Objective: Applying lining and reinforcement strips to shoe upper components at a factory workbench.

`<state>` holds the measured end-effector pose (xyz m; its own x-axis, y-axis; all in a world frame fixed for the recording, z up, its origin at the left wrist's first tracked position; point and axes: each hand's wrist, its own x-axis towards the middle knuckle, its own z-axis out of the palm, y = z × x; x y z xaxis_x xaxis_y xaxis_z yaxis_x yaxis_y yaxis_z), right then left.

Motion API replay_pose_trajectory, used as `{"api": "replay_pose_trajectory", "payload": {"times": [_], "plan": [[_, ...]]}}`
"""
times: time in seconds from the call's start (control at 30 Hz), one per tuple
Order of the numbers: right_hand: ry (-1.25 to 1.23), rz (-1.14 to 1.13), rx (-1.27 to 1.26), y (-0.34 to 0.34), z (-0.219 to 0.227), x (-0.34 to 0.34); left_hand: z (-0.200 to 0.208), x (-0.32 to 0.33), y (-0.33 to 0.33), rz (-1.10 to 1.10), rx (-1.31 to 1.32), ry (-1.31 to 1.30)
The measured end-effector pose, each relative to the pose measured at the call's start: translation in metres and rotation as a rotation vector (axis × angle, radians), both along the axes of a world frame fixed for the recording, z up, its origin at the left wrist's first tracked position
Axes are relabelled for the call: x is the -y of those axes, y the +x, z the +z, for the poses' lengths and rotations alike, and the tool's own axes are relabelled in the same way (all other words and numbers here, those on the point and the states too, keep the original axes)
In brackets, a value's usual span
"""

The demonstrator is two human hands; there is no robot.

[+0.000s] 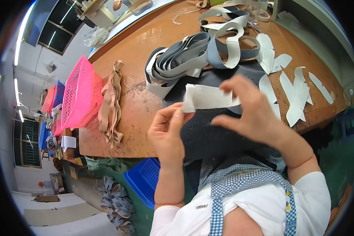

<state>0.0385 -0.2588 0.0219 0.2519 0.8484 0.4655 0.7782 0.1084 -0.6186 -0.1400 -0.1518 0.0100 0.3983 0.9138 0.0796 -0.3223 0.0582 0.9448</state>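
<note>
My left hand point(167, 129) and my right hand point(249, 112) hold a white strip of material point(208, 97) between them, lifted above a black mat point(208, 133) at the near edge of the brown worktable point(141, 43). The left thumb and fingers pinch the strip's left end. The right hand grips its right end, with the index finger stretched out toward the left. Just beyond the strip lies a heap of looped grey and white bands point(185, 59).
A pink perforated basket point(80, 92) stands at the table's left end beside a pile of beige strips point(111, 102). White cut pieces point(299, 94) lie at the right. A blue crate point(145, 179) and grey bands point(116, 204) sit on the green floor below.
</note>
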Motion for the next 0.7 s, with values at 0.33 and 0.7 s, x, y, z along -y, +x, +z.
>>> {"api": "replay_pose_trajectory", "payload": {"times": [0.33, 0.7], "plan": [[0.13, -0.098, -0.449, -0.005, -0.056, 0.0, 0.014, -0.018, 0.038, -0.214, -0.418, 0.864], [-0.049, 0.011, -0.88, 0.0, -0.061, 0.02, -0.016, -0.03, 0.036, -0.681, -0.699, 0.444]]}}
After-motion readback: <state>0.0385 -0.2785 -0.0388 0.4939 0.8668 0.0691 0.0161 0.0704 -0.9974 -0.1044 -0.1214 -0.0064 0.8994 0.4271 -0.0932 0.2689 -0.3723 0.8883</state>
